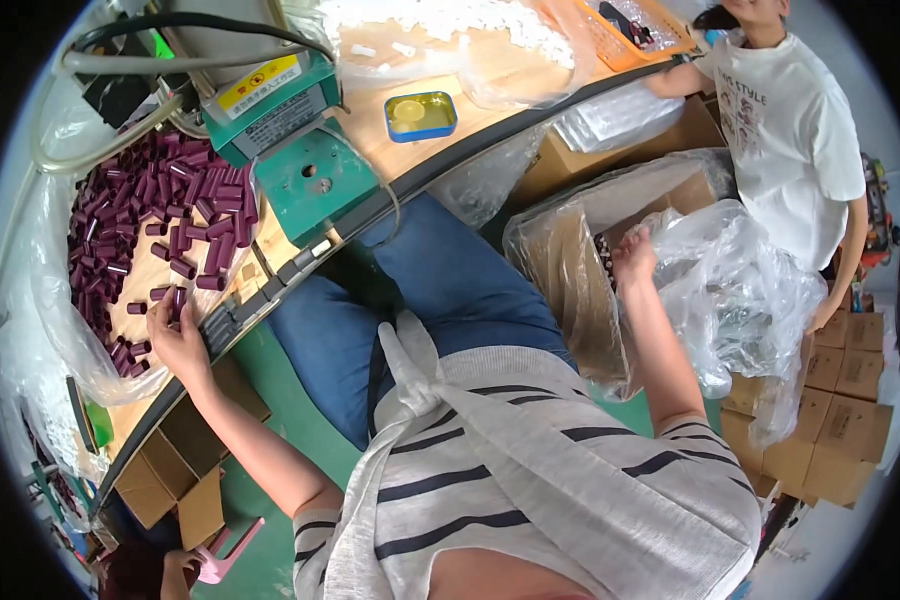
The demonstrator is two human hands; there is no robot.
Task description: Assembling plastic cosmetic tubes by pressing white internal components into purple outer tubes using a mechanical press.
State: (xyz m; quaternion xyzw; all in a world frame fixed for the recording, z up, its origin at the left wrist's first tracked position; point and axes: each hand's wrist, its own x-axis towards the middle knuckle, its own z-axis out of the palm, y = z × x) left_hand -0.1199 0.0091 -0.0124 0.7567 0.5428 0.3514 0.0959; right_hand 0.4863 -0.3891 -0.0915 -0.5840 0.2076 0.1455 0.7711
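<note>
At the left, my left hand [178, 340] reaches over the table edge, its fingers closed round a short dark purple tube [178, 301]. Beside it spreads a large heap of similar purple tubes [120, 225] on clear plastic sheeting. My right hand [635, 258] is over a cardboard box [582, 290] lined with clear plastic, to the right of my legs. Its fingers are loosely curved and apart, and no object shows in them. Small dark pieces partly show inside the lining by that hand. A green bench machine [310, 185] stands at the table edge between the heap and my knees.
A blue-rimmed tin [420, 117] with yellowish contents sits on the table [370, 150]. White pieces [450, 30] and an orange basket [635, 35] lie farther back. Another person [790, 130] stands at the right near crumpled clear plastic [750, 290]. Cardboard boxes [830, 420] are stacked behind.
</note>
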